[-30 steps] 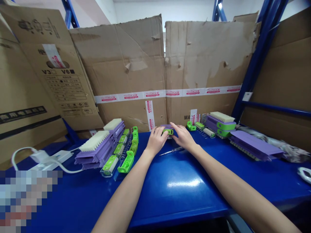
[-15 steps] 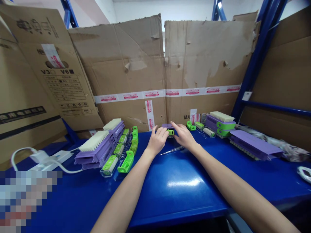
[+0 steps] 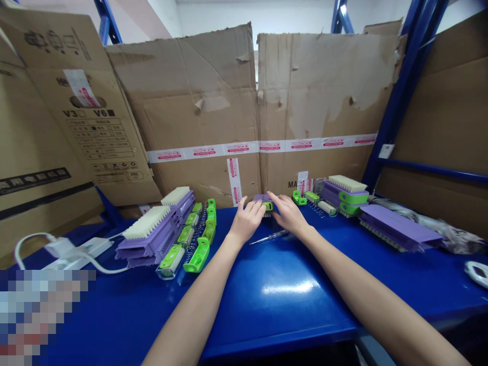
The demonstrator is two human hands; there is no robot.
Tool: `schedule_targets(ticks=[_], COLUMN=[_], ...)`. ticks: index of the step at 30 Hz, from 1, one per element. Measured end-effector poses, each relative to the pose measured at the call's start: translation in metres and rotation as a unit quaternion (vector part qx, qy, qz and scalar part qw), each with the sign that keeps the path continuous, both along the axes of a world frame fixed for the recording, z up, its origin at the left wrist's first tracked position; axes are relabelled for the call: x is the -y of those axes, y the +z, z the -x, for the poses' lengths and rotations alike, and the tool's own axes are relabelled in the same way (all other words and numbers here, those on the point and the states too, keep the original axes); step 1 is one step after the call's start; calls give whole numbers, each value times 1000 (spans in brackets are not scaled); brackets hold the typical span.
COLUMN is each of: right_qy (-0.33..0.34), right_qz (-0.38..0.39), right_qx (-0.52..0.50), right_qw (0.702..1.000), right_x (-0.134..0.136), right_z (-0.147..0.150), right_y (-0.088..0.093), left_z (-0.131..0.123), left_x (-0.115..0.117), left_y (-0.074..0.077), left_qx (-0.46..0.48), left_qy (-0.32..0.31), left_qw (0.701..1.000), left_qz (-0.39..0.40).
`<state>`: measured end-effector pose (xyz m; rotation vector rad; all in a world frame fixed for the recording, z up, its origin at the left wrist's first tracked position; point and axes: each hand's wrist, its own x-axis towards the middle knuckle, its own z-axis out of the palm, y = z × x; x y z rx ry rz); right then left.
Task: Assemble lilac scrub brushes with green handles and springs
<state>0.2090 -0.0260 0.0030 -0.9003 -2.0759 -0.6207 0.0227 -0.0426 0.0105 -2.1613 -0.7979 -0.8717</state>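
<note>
Both my hands meet at the back middle of the blue table around one purple brush with a green part. My left hand curls on its left end, fingers closed over the green part. My right hand grips its right end. The brush is mostly hidden between my fingers. A thin screwdriver lies on the table just in front of my right hand.
Stacked purple brushes with white bristles and rows of green parts with springs lie at left. More brushes and a purple body lie at right. Cardboard sheets wall the back. A white cable lies far left.
My left fingers have slid further over the green part, covering more of it. Both hands stay in the same place on the brush.
</note>
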Motion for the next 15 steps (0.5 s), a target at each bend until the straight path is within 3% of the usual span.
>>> schedule_targets(ticks=[15], right_qy=[1], right_qz=[29], right_qx=[-44], right_qw=[999], right_x=[1], right_z=[-1], right_y=[2], left_z=[4], left_x=[-3], left_y=[-3], left_qx=[47], left_qy=[-5], left_qw=[999], left_qz=[-6])
